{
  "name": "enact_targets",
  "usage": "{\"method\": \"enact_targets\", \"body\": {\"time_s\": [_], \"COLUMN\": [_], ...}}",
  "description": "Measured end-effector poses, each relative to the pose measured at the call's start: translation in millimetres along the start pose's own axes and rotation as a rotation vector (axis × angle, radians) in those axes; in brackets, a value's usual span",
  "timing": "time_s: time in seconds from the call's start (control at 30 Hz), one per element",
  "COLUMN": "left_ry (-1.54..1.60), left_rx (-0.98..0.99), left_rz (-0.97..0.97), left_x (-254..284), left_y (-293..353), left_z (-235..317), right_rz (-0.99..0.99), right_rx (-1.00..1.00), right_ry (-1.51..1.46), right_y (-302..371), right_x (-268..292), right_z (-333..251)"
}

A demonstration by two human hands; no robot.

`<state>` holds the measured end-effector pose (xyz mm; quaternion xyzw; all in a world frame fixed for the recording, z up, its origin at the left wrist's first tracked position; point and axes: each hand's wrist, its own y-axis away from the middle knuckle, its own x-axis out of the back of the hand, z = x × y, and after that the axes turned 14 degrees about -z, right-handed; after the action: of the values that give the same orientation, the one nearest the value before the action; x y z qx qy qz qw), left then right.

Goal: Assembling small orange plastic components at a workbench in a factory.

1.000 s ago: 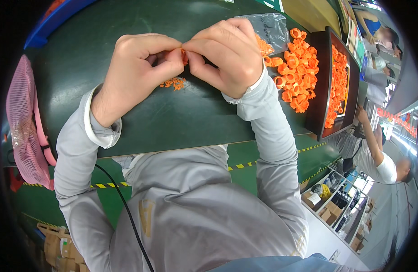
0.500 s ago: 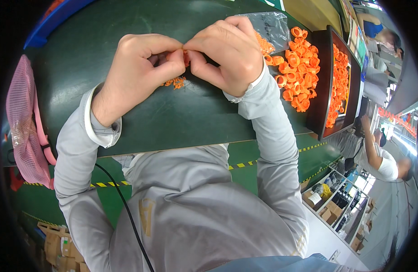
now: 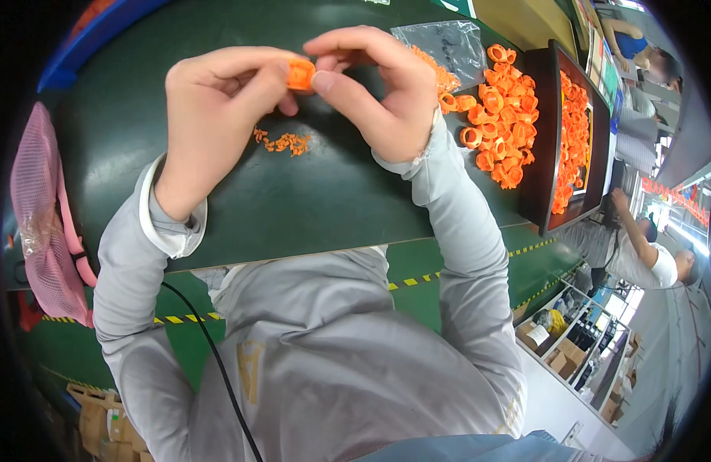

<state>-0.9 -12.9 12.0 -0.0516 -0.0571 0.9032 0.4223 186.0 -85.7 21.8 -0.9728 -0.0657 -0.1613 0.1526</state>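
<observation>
Between the thumb and fingers of my left hand is a small orange plastic ring-like part, held over the table. My right hand is just to its right, with thumb and index finger spread apart. The right thumb tip is at the part's edge; whether it touches, I cannot tell. Below my hands, a small scatter of tiny orange pieces lies on the dark green table. To the right is a heap of similar orange ring-like parts.
A clear plastic bag lies behind the heap, with small orange pieces beside it. Right of the heap stands a black tray holding more orange parts. A pink mesh bag lies at far left, a blue bin behind. People are further right.
My hands have moved apart from their pinch together. The right fingers have opened, and the orange part now shows plainly in my left hand. The tiny pieces are more exposed.
</observation>
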Motion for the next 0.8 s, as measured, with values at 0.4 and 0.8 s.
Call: {"method": "enact_targets", "body": {"time_s": [0.4,0.8], "left_ry": [-0.071,-0.074], "left_rx": [0.013,0.092], "left_rz": [-0.120,-0.147], "left_x": [8.1,7.5], "left_y": [-0.9,1.4], "left_z": [1.8,6.5], "right_rz": [-0.037,-0.139], "right_rx": [0.220,0.138], "right_ry": [0.635,0.419], "right_y": [1.9,0.4], "right_x": [7.0,11.5], "right_z": [2.0,1.7]}}
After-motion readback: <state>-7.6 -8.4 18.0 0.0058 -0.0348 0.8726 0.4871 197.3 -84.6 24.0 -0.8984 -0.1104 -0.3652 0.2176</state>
